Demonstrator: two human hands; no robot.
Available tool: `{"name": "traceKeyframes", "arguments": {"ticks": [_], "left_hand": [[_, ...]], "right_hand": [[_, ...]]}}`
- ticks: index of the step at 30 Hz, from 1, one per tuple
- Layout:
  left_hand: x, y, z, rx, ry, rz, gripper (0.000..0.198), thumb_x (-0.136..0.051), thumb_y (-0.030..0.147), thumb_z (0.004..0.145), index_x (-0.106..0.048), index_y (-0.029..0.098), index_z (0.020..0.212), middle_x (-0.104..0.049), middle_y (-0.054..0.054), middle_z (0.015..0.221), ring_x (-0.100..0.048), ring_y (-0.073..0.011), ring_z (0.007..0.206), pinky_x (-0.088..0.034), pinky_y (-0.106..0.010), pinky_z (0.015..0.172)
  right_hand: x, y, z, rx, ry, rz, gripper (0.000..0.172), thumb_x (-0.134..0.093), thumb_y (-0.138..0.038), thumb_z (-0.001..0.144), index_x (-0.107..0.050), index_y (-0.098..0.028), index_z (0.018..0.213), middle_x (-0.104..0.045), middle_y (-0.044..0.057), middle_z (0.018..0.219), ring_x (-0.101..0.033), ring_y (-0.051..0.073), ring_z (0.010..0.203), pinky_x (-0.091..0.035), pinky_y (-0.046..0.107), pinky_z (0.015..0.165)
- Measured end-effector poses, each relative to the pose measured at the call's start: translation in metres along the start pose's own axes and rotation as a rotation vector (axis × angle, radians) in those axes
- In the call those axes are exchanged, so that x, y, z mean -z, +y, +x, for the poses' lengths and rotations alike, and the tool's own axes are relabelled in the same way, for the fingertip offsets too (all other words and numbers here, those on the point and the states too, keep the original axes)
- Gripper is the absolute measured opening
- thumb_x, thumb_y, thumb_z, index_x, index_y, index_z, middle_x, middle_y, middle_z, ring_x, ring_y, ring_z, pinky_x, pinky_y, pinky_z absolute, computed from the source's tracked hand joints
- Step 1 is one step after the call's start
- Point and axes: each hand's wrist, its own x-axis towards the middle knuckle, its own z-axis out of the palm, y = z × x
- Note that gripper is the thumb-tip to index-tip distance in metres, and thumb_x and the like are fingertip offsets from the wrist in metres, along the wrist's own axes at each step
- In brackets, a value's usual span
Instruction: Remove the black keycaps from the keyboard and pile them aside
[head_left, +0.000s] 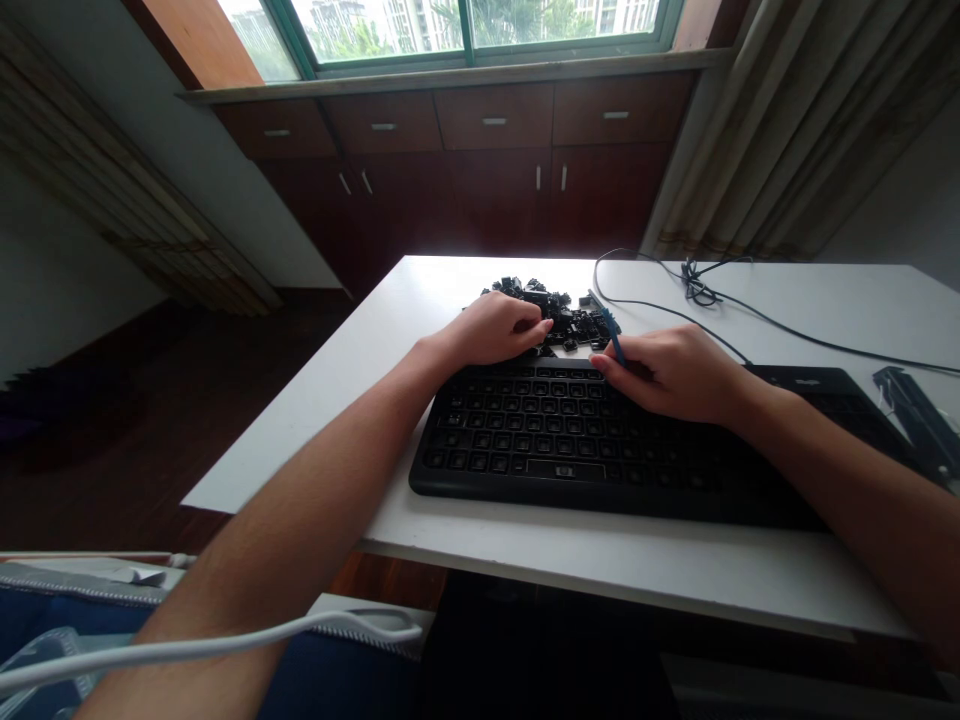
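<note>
A black keyboard (555,440) lies on the white table, its keycaps off and square key sockets showing. Behind its back edge is a heap of loose black keycaps (577,328). My left hand (501,328) is closed over the left part of that heap, thumb and fingers pressed together; what is in them, if anything, is hidden. Between the thumb and fingers of my right hand (667,372) is a slim blue brush (612,330), tilted, its far end reaching over the keycaps. The right hand is above the keyboard's back edge and hides some sockets.
A black cable (701,285) runs bundled across the back right of the white table (300,445). At the right edge lies a dark object in clear wrapping (915,415). A white cord (225,645) crosses low in front, near a blue zipped item (352,680).
</note>
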Motion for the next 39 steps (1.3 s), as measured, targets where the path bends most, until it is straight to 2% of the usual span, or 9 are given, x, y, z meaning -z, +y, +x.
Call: {"name": "traceKeyframes", "arguments": {"ticks": [18, 32, 39], "left_hand": [[0.0008, -0.0002, -0.0001, 0.000, -0.011, 0.005, 0.043, -0.050, 0.041, 0.099, -0.054, 0.019, 0.062, -0.047, 0.002, 0.055, -0.034, -0.0111, 0.052, -0.030, -0.030, 0.057], [0.0020, 0.0022, 0.0001, 0.008, -0.013, -0.004, 0.043, -0.050, 0.040, 0.099, -0.050, 0.019, 0.061, -0.042, 0.004, 0.054, -0.033, -0.0104, 0.052, -0.029, -0.029, 0.057], [0.0023, 0.0019, -0.0004, 0.017, -0.012, -0.004, 0.043, -0.051, 0.040, 0.098, -0.052, 0.019, 0.061, -0.044, 0.004, 0.054, -0.033, -0.0102, 0.051, -0.029, -0.029, 0.056]], "right_hand": [[0.0007, -0.0008, 0.0002, -0.019, -0.014, -0.002, 0.048, -0.044, -0.049, 0.102, -0.041, -0.020, 0.064, -0.044, -0.003, 0.051, -0.034, 0.009, 0.047, -0.020, 0.031, 0.055], [0.0014, -0.0012, 0.0006, -0.020, -0.018, 0.010, 0.048, -0.044, -0.049, 0.101, -0.045, -0.020, 0.064, -0.045, -0.003, 0.050, -0.036, 0.009, 0.046, -0.021, 0.031, 0.054], [0.0021, -0.0019, 0.0008, -0.043, -0.046, 0.025, 0.046, -0.043, -0.051, 0.102, -0.065, -0.018, 0.077, -0.055, 0.000, 0.054, -0.044, 0.011, 0.047, -0.023, 0.031, 0.055]]}}
